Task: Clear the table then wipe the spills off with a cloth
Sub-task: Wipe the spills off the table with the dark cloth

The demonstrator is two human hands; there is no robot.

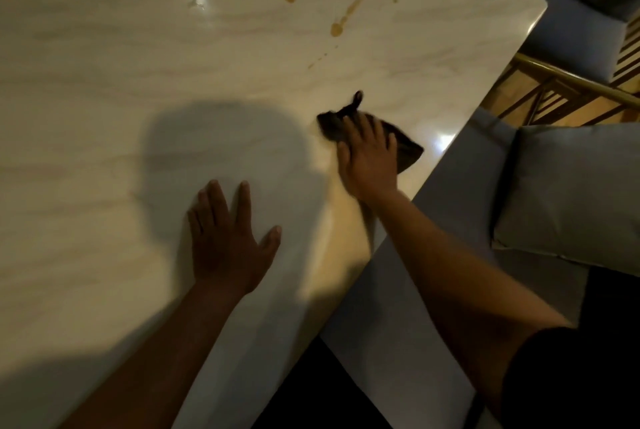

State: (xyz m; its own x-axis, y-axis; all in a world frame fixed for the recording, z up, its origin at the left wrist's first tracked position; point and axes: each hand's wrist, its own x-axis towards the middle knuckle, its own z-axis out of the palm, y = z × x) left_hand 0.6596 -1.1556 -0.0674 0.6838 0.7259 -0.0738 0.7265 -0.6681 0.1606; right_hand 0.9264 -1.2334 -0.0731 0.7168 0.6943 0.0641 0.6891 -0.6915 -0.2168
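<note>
The left hand (227, 238) lies flat on the table (104, 117), fingers spread, holding nothing. Further on, the right hand (369, 160) presses flat on a dark cloth (403, 148) near the table's edge — brown spills (336, 28) sit beyond it.

Marble table (104, 82) bears cloth (401, 144) and spills (336, 28).

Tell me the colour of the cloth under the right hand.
Dark brown, nearly black, in the head view: the cloth lies pressed flat under the right hand.
</note>
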